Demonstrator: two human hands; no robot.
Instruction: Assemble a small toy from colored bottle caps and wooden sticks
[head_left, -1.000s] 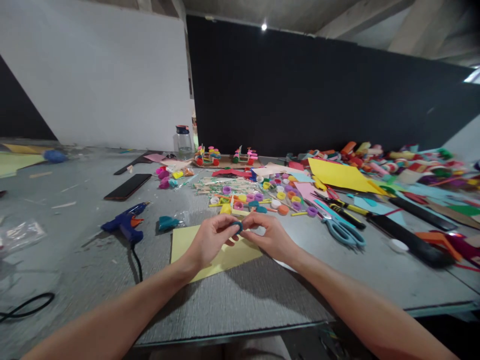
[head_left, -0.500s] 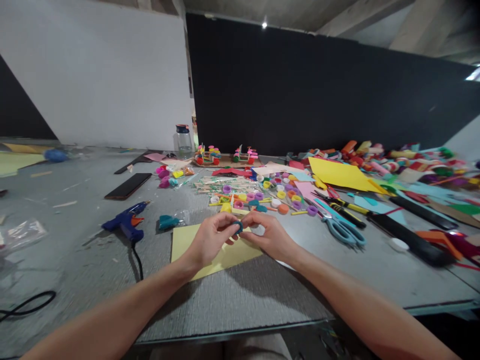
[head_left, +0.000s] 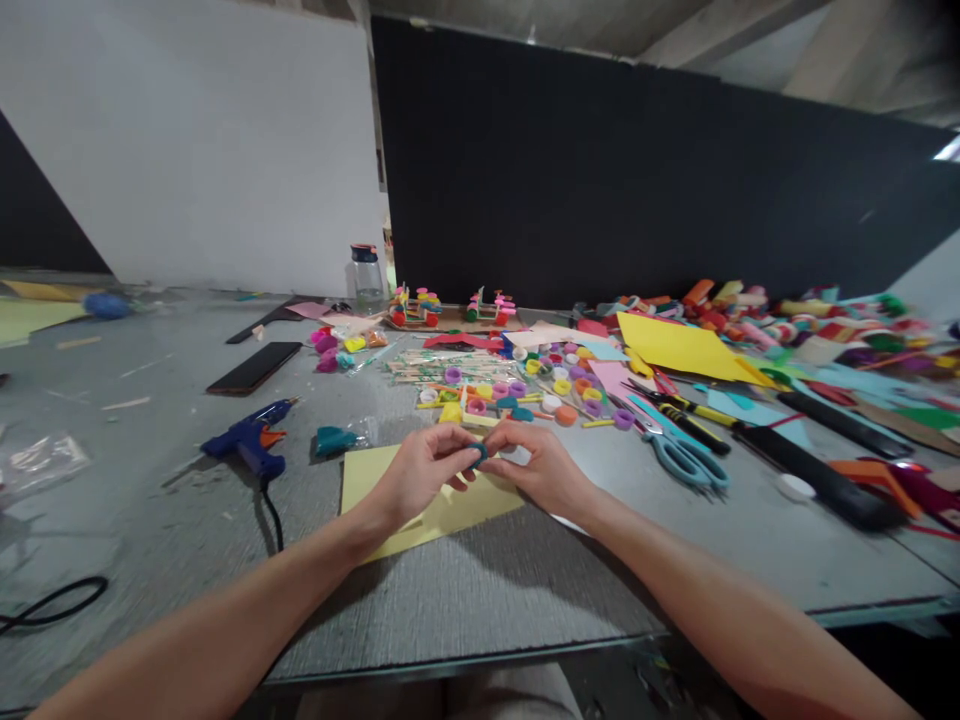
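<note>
Between the fingertips of both hands is a small dark teal piece (head_left: 478, 456) that looks like modelling clay. My left hand (head_left: 424, 470) pinches it from the left, thumb on the near side. From the right, the thumb and fingers of my right hand (head_left: 541, 465) close on the same piece. Both hands are just above a pale yellow sheet (head_left: 450, 520) on the grey table. A larger teal lump (head_left: 334, 441), partly in clear wrapping, lies left of the sheet. Beyond my hands are several coloured rings and caps (head_left: 561, 387).
A blue glue gun (head_left: 251, 440) with a black cord lies to the left, near a dark flat block (head_left: 255, 368). Scissors (head_left: 686, 460) and pliers (head_left: 694, 408) lie to the right. Small colourful models (head_left: 491, 307) and a water bottle (head_left: 367, 278) stand at the back.
Both hands stay almost in place, still pinching the teal piece, with only slight finger movement. The whole view has shifted a little; nothing on the table has visibly moved.
</note>
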